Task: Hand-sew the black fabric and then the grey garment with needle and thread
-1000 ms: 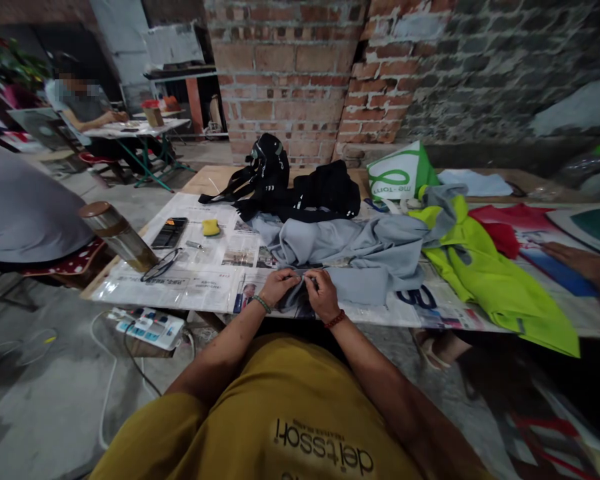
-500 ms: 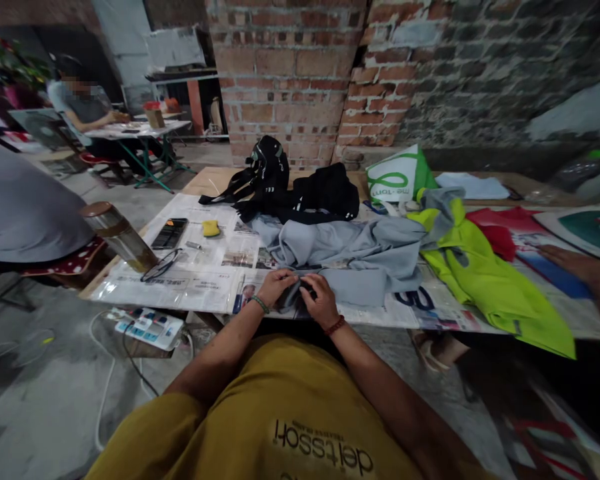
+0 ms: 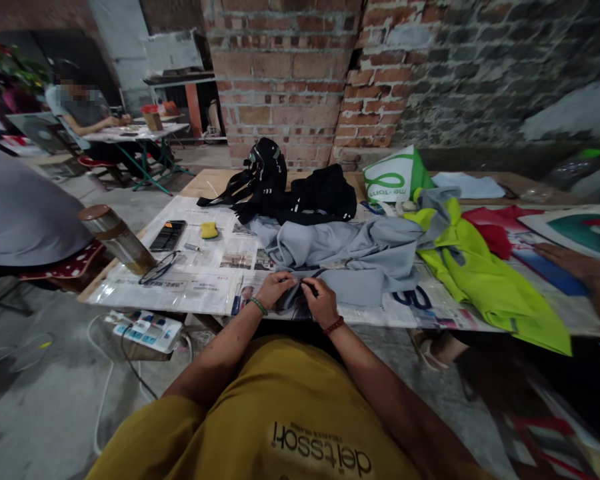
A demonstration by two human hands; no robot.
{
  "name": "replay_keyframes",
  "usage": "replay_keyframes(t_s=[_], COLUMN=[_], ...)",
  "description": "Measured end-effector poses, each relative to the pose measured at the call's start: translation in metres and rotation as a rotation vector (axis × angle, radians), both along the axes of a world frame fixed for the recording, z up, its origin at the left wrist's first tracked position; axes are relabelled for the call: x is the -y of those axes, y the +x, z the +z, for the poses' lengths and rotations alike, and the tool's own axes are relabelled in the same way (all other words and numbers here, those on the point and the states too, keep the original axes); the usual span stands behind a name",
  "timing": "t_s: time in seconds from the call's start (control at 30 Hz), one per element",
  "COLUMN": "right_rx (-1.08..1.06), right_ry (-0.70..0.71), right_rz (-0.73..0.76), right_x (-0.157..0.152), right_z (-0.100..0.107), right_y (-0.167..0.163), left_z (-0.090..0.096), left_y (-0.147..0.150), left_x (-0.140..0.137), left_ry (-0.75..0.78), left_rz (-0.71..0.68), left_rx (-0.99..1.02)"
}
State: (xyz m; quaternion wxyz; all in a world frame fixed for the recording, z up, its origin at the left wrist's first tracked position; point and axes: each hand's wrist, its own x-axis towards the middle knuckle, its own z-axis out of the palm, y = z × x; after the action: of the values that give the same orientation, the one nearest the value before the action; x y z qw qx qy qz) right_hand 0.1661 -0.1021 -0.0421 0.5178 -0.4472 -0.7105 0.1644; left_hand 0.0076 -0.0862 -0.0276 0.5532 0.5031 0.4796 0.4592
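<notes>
A grey garment [image 3: 340, 243] lies crumpled along the near half of the table, one end reaching the front edge. My left hand [image 3: 276, 289] pinches its cloth at that edge, thumb against fingers. Close beside it, my right hand [image 3: 321, 301] is also closed on the same cloth, thumb and forefinger together. A dark strip of the fabric shows between the two hands. Whether a small tool is in my fingers is too small to tell. Black clothing [image 3: 323, 193] lies just behind the grey garment.
Left on the newspaper-covered table [image 3: 200, 293] are a flask [image 3: 117, 240], phone [image 3: 168, 235], glasses [image 3: 160, 267] and yellow sponge [image 3: 209, 231]. Rightward lie a lime garment [image 3: 500, 287], an iron [image 3: 580, 230] and another person's hand [image 3: 575, 260]. A power strip [image 3: 147, 330] hangs below the left edge.
My right fingers have drawn together into a tighter pinch on the grey cloth. My left hand stays nearly in place. The whole view has shifted slightly.
</notes>
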Motion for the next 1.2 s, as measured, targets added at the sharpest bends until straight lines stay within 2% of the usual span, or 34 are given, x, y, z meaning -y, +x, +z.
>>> replay_keyframes(t_s=[0.23,0.47,0.57,0.73,0.87,1.0,1.2], right_rx=[0.029,-0.088,-0.175,-0.322,-0.285,-0.225,-0.476], right_ry=[0.040,0.001,-0.062,-0.174,-0.150,-0.144,-0.378], right_rz=[0.005,-0.029,-0.037,-0.031,0.003,0.066,0.016], right_x=[-0.003,-0.001,-0.001,-0.003,-0.004,-0.005,-0.011], right_z=[-0.003,-0.002,0.002,0.011,0.013,0.010,0.001], right_y=[0.001,0.005,0.006,0.004,0.002,0.001,-0.001], left_z=[0.002,0.001,-0.003,-0.012,-0.013,-0.012,-0.010], left_y=[0.002,0.002,0.002,0.003,0.003,0.003,0.005], left_x=[0.001,0.001,-0.001,-0.004,-0.005,-0.004,-0.001], left_ry=[0.055,0.074,0.112,0.260,0.306,0.303,0.229], left_rz=[0.009,0.095,0.060,-0.025,-0.050,-0.061,-0.079], left_rx=[-0.002,-0.044,-0.096,-0.228,-0.288,-0.259,-0.217])
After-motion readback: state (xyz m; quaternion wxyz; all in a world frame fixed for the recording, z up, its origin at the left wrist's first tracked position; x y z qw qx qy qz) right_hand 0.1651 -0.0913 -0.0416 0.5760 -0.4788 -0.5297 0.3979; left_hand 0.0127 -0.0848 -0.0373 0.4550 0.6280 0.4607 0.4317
